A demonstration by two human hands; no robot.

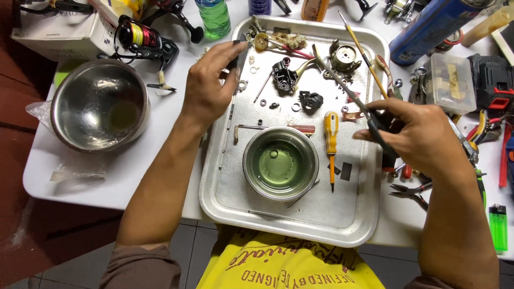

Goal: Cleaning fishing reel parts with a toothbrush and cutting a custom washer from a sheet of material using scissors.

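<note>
Pinching a small dark part between thumb and fingertips, the left hand (211, 85) hovers over the upper left rim of the metal tray (235, 208); what the part is cannot be told. The right hand (423, 139) is closed around the handle of long tweezers (348, 91), whose tips point toward 11 o'clock, ending near the round metal housing (344, 57) at the tray's 1 o'clock corner.

At tray centre lie a black reel frame (285, 76) and a black gear-like part (311, 99), with loose washers and screws scattered about them; at 6 o'clock stands a small steel bowl (280, 162) of greenish liquid; just beside it at 3 o'clock lies a yellow-handled screwdriver (331, 140). A large steel bowl (99, 104) sits off the tray at 9 o'clock.

Likely hazards: a slackened pinch would drop the part among the loose washers; a low sweep of the wrist could scatter them or tip the liquid.
</note>
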